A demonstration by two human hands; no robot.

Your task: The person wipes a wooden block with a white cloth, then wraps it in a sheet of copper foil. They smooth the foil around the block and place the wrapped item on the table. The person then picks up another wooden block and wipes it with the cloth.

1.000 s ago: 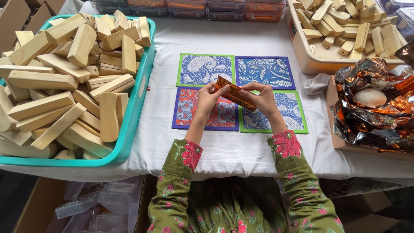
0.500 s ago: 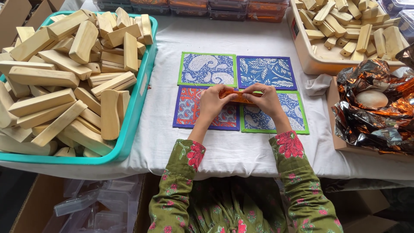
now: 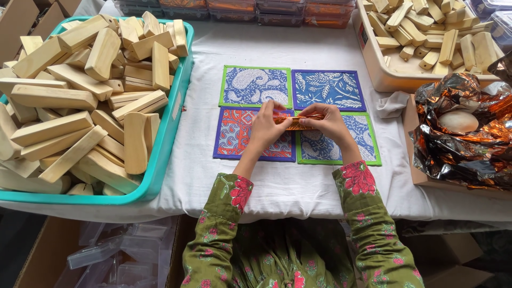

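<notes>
Grip: both hands pinch one narrow orange-wrapped piece [image 3: 296, 122] between them, the left hand [image 3: 266, 128] closed on its left end, the right hand [image 3: 328, 124] closed on its right end, fingers curled over the top. The piece is held level just above the four patterned cloth mats [image 3: 290, 114], at the seam where the lower two meet; the end-to-end hold appears to keep the foil taut. Whether it touches the mats cannot be told.

The mats lie two by two on the white-covered worktop [image 3: 282, 186], apparently as a working pad. A teal tub [image 3: 170, 149] of pale wooden blocks [image 3: 80, 106] sits to the left; a beige tray [image 3: 384, 80] of smaller blocks sits at upper right; a box of crumpled orange-silver foil [image 3: 458, 133] stands on the right, all within arm's reach.

What the wrapper encloses is hidden by fingers and foil. The tub, tray and foil box are cut off at the frame edges.
</notes>
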